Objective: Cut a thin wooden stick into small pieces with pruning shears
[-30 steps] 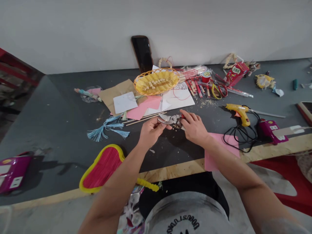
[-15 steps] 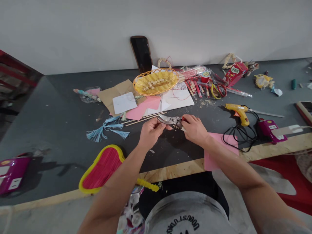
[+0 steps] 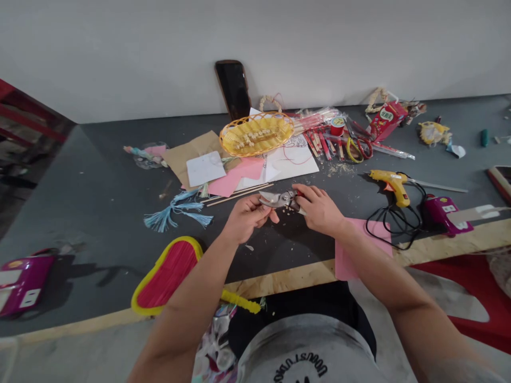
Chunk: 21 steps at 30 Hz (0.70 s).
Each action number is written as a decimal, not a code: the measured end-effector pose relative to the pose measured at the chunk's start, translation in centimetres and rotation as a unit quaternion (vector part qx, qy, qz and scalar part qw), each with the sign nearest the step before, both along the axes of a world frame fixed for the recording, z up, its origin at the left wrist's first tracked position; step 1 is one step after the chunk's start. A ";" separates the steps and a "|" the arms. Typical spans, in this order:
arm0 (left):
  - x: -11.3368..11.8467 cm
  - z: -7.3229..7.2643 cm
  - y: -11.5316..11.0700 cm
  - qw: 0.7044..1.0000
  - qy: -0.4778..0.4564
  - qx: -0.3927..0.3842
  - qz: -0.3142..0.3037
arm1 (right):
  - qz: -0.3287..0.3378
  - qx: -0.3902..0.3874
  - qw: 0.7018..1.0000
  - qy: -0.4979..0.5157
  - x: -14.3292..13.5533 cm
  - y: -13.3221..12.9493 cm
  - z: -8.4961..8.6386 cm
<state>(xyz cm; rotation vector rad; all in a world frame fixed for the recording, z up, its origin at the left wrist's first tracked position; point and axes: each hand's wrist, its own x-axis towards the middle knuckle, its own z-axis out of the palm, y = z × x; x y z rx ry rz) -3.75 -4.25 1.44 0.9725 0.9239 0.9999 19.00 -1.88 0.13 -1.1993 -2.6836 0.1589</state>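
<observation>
Compared with the previous view, the left hand (image 3: 243, 218) shows its fingers rearranged at the blade end of the silver metal pruning shears with red grips (image 3: 285, 198). Fingers bent; whether they pinch anything: cannot tell. Right hand (image 3: 321, 210) is wrapped around the grips, index finger now straighter. Shears are on the near side of the yellow oval woven basket (image 3: 285, 125), beyond the thin pale wooden sticks (image 3: 239, 193) from it. Judgement: a grip adjustment during close work at the blades; no completed cut can be confirmed.
</observation>
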 end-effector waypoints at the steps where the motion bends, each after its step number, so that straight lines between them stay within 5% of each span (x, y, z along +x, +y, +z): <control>1: 0.0 0.1 0.0 1.000 0.000 -0.003 0.004 | -0.003 -0.008 1.000 0.009 0.0 0.1 -0.2; 6: 0.0 -0.4 0.3 0.998 0.008 0.020 0.051 | -0.040 -0.030 0.995 0.083 -0.4 0.2 -0.8; 12: 0.2 -1.1 0.2 0.995 0.050 0.051 0.074 | -0.070 -0.044 0.997 0.007 -1.0 -0.3 0.0; 21: -0.1 -0.3 -0.2 0.993 0.079 0.068 0.046 | -0.022 -0.072 0.997 -0.001 -0.1 0.0 0.5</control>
